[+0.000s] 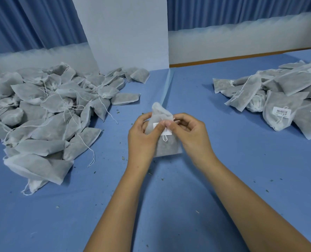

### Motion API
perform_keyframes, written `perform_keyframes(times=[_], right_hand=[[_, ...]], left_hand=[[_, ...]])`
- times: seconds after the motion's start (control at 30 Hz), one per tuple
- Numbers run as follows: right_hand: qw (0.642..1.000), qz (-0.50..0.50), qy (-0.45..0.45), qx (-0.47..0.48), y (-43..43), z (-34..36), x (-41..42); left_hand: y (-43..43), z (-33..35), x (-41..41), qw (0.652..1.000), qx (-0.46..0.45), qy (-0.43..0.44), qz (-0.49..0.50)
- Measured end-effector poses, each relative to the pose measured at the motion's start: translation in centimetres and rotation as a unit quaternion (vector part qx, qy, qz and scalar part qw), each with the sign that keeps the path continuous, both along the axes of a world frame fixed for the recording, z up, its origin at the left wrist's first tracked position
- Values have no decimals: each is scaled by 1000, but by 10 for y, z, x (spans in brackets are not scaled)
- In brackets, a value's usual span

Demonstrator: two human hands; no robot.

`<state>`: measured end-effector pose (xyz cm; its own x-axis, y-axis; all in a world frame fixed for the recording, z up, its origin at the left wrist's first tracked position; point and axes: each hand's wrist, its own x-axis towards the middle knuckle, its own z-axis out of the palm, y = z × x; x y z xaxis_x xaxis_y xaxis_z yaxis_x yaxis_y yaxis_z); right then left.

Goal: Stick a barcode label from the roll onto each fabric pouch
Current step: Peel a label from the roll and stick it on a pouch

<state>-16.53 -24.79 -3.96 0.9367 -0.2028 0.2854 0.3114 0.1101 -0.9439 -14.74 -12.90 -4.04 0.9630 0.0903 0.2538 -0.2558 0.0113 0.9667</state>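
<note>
A grey fabric pouch (166,148) with a white drawstring top stands upright between both hands at the middle of the blue table. My left hand (142,137) grips its left side, thumb on the front. My right hand (189,133) holds the right side, its thumb pressing a white barcode label (166,131) onto the pouch's front. Part of the label is hidden under the thumbs. No label roll is in view.
A heap of unlabelled pouches (42,117) with loose strings fills the left of the table (169,206). A pile of labelled pouches (282,100) lies at the right. A white pillar (125,33) stands behind. Small dried leaf bits dot the cloth.
</note>
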Motion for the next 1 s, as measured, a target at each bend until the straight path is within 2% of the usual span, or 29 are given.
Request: perform_keyframes(times=[0.1,0.27,0.43,0.6,0.67,0.8,0.93,0.97,1.0], right_hand=[[1000,-20,7,-11,-3,0,-1],[995,-93,20,0,-17,6,-5],[996,-23,75,35,-49,7,-22],[993,-99,52,22,-95,11,-44],[993,-80,81,28,-114,8,-54],[975,-26,212,-54,-149,-3,-74],[958,-67,248,-125,-181,-13,-88],[959,-88,241,-121,-188,-11,-87],[963,-121,220,-94,-196,-6,-83]], left_hand=[[0,0,1,1000,-12,10,5],[-16,-2,-6,991,0,115,-66],[-37,5,-12,997,30,60,-34],[-87,14,-27,994,66,56,-73],[-110,12,-30,993,61,73,-71],[-147,-3,-30,988,67,114,-74],[-172,-23,-44,966,166,155,-126],[-180,-20,-44,967,136,161,-143],[-188,-11,-44,967,51,177,-178]])
